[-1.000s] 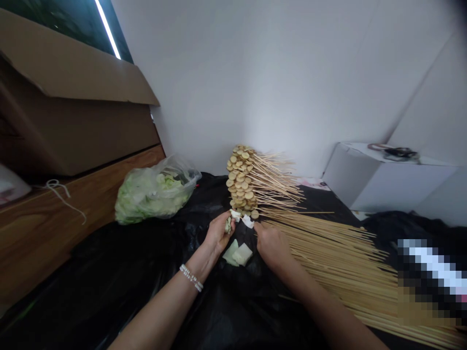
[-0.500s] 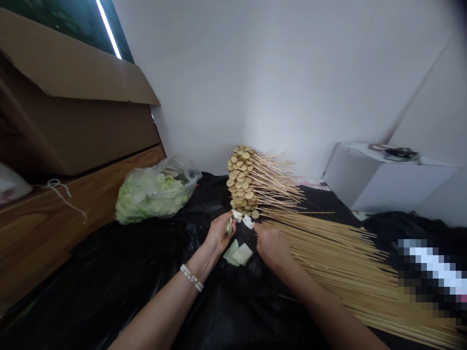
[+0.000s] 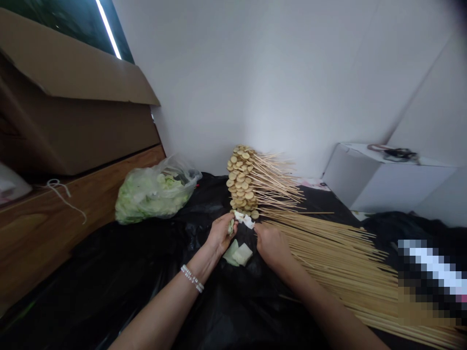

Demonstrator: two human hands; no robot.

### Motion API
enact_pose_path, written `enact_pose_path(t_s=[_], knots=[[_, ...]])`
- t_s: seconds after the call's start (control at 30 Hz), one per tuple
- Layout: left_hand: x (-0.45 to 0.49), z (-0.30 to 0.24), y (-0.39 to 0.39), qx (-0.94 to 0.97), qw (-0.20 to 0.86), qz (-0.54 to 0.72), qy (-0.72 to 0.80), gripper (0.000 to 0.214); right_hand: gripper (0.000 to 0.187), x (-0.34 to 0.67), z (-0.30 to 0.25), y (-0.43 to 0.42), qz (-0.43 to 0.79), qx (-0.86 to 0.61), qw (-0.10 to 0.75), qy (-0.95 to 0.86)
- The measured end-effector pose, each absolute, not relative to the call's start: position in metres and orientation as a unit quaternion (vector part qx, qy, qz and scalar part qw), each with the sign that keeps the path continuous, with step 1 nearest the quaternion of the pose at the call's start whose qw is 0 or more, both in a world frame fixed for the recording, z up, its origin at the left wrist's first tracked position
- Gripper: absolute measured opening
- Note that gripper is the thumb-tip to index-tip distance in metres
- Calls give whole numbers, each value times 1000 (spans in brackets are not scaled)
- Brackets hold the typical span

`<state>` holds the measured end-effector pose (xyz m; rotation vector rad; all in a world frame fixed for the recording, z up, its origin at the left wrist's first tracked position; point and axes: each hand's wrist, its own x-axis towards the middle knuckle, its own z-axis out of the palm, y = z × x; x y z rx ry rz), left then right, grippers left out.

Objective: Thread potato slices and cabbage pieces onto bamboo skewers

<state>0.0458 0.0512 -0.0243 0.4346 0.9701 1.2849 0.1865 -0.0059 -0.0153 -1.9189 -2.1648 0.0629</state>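
My left hand (image 3: pixel 222 230) is closed on pale cabbage pieces (image 3: pixel 238 217), some tucked in its palm. Facing it, my right hand (image 3: pixel 272 243) is closed around a thin bamboo skewer, nearly all of it hidden by the fist. A whitish cabbage piece (image 3: pixel 248 222) sits on the skewer just off the right fingertips. Below and between the hands, loose cabbage leaves (image 3: pixel 239 253) lie on black plastic sheeting (image 3: pixel 219 301). Right behind the hands is a stack of skewered potato slices (image 3: pixel 241 180), their sticks pointing right.
Many bare bamboo skewers (image 3: pixel 335 262) are spread under and beyond my right forearm. A clear bag of cabbage (image 3: pixel 155 192) stands back left, near a large cardboard box (image 3: pixel 95 131) on a wooden surface. At right is a white box (image 3: pixel 390 180); a white wall (image 3: pixel 277 87) closes the back.
The cabbage piece at my left fingers has shifted slightly right, closer to the piece by my right hand. Everything else looks the same.
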Motion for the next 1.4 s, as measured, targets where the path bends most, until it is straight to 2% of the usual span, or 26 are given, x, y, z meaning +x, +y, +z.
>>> enact_pose_path(t_s=[0.7,1.4], knots=[[40,-20,53,199,704,557,393,9,28,193,-23,2,53,-603,232,-761],[44,-26,53,189,665,594,411,14,25,184,-29,-4,13,-632,180,-753]])
